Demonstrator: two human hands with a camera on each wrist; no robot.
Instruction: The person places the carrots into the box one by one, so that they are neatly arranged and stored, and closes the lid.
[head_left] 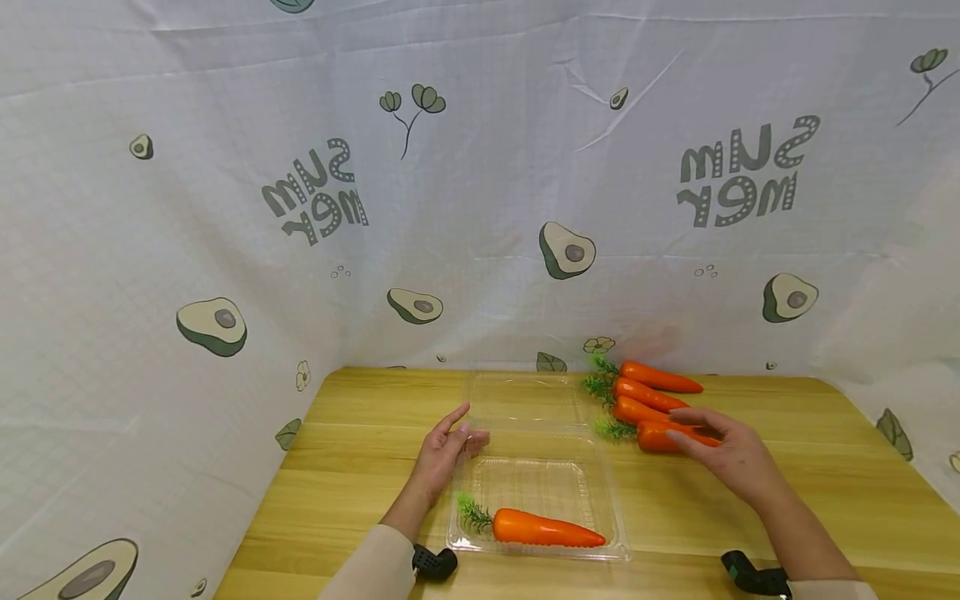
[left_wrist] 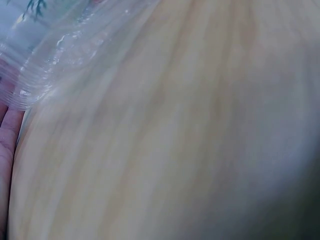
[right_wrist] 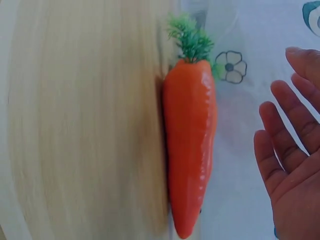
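Observation:
A hinged clear plastic container (head_left: 621, 508) lies unfolded on the table. One orange carrot (head_left: 543, 528) with green leaves rests along its near side. My left hand (head_left: 438, 462) is at the container's left edge, its fingers loosely extended and touching the plastic; the left wrist view catches only part of those fingers (left_wrist: 9, 135) beside the container's corner (left_wrist: 25, 85). My right hand (head_left: 731, 454) hovers over the nearest of several carrots (head_left: 656, 437) at the back right, thumb and fingers apart. In the right wrist view the hand (right_wrist: 300, 165) stands separate from a carrot (right_wrist: 189, 135).
Other carrots (head_left: 660, 377) lie side by side behind, leaves pointing left. A wood-grain table (head_left: 352, 467) carries everything. A white printed curtain (head_left: 480, 183) hangs around the table's back and sides.

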